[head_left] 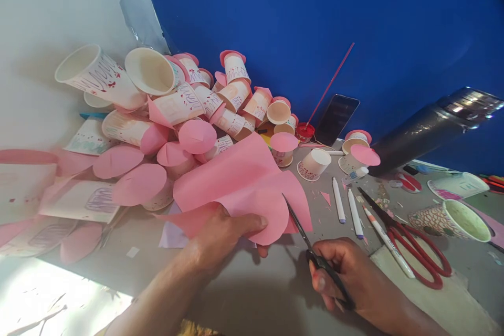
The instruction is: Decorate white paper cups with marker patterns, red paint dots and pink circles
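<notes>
Head view, piled cups [177, 106], scissors [312, 255] at paper [240, 178]

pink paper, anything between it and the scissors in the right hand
Nothing visible: the scissors in the right hand have their blades along a rounded edge of the pink paper, which the left hand holds.

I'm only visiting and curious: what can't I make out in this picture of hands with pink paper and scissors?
All in the head view:
- Left hand: some fingers, hidden beneath the pink paper.
- Cup pile: parts of the rear cups, hidden behind those in front.
- Far-left cup: cut off by the left edge, and blurred.
- Orange-ended marker: its lettering, too small to read.
</notes>
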Action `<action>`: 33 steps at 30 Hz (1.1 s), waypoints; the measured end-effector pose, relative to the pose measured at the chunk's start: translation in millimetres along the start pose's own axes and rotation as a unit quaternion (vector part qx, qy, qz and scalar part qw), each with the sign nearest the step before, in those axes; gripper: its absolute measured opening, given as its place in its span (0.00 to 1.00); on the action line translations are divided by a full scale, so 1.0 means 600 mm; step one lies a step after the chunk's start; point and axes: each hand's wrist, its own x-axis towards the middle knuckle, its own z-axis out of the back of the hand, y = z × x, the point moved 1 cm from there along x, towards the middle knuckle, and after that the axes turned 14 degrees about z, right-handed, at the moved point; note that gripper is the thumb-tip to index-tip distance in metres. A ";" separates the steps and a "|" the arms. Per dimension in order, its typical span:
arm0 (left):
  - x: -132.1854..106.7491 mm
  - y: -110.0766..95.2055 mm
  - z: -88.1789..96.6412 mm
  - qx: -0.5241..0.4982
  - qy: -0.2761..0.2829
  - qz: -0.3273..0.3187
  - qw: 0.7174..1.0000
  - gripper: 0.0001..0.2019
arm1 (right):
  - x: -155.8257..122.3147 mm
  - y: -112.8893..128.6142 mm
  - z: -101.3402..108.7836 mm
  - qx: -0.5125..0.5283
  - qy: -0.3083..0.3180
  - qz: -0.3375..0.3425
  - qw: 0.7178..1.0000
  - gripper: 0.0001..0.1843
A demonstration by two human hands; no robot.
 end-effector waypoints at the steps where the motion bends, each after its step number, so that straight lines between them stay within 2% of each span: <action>1: -0.001 0.000 -0.001 0.003 -0.003 0.004 1.000 0.09 | 0.001 0.000 0.000 0.004 0.002 0.001 1.000 0.35; 8: 0.000 0.002 0.001 0.043 0.023 0.018 0.999 0.12 | -0.001 -0.009 0.002 -0.006 -0.002 -0.007 1.000 0.34; 15: 0.005 0.003 0.004 0.035 0.064 0.013 0.997 0.11 | -0.002 -0.009 0.011 -0.031 0.012 -0.008 0.999 0.35; 26: 0.009 0.009 0.013 0.056 0.058 0.022 0.997 0.13 | -0.005 -0.009 0.019 -0.054 0.023 0.011 0.998 0.35; 33: 0.011 0.016 0.016 0.042 0.091 0.023 0.995 0.12 | -0.003 -0.026 0.037 -0.041 0.034 0.013 0.999 0.33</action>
